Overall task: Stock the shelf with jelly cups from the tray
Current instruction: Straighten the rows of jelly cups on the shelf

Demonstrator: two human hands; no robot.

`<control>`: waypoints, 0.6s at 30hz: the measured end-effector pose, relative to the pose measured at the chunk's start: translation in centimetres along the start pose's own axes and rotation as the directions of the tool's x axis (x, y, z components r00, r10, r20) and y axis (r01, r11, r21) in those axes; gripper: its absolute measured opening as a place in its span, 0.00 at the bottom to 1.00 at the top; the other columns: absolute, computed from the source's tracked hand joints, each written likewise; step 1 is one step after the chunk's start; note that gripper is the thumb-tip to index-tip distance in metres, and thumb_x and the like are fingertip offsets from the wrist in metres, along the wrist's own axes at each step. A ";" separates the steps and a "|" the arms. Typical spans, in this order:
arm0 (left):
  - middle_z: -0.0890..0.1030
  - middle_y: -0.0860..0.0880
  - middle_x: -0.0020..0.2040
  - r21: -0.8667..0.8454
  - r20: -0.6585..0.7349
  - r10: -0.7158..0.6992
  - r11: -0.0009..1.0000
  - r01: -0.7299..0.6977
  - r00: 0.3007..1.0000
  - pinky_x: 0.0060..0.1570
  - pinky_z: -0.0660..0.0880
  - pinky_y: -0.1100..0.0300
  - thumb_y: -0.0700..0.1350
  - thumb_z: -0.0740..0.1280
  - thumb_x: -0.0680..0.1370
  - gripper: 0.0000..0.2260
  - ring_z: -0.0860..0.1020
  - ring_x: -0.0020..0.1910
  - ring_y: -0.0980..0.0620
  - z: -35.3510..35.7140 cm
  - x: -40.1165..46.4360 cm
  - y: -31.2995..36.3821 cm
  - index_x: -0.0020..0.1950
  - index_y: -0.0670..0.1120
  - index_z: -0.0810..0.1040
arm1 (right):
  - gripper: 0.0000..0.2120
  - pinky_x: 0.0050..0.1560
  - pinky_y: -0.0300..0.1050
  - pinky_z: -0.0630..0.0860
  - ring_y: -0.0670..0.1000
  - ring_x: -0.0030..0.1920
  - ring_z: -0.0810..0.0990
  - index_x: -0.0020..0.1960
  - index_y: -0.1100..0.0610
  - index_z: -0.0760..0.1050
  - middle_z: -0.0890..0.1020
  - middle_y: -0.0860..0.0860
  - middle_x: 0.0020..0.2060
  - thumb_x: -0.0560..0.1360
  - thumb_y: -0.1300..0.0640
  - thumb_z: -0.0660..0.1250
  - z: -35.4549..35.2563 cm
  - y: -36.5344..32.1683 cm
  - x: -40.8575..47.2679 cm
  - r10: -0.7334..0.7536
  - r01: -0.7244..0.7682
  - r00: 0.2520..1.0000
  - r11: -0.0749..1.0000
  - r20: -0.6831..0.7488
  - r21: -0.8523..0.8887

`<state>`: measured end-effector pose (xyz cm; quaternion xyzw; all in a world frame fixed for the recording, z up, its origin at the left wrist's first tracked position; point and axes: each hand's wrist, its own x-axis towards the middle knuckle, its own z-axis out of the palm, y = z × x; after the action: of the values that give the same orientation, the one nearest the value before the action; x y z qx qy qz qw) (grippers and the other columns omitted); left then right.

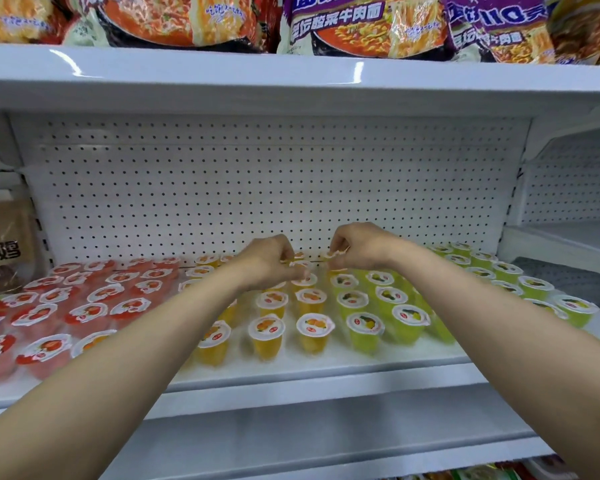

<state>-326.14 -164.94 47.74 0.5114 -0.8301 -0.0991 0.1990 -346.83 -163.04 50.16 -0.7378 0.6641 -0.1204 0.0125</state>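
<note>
Both hands at the shelf's [291, 372] back: left hand [271, 259] and right hand [359, 247] each pinch an orange cup [303, 271], seating them; next, let go cleanly.

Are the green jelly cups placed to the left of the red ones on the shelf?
No, the green jelly cups stand at the right end of the shelf, the red jelly cups at the left, and orange ones between them.

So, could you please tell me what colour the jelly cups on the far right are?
Green jelly cups with white lids, clearest in the head view.
</note>
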 end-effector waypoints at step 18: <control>0.77 0.47 0.59 0.028 0.022 -0.081 0.996 0.080 0.996 0.45 0.66 0.60 0.59 0.72 0.73 0.24 0.73 0.54 0.50 8.5 19.3 2.8 0.60 0.46 0.74 | 0.18 0.49 0.44 0.78 0.50 0.50 0.79 0.57 0.53 0.77 0.80 0.51 0.54 0.72 0.44 0.74 1.4 12.9 13.3 0.056 -0.056 0.998 0.998 -0.009 -0.029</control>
<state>-339.74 -181.15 45.50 0.5459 -0.8124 -0.1015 0.1783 -357.94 -177.85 48.70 -0.7186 0.6861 -0.1133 0.0026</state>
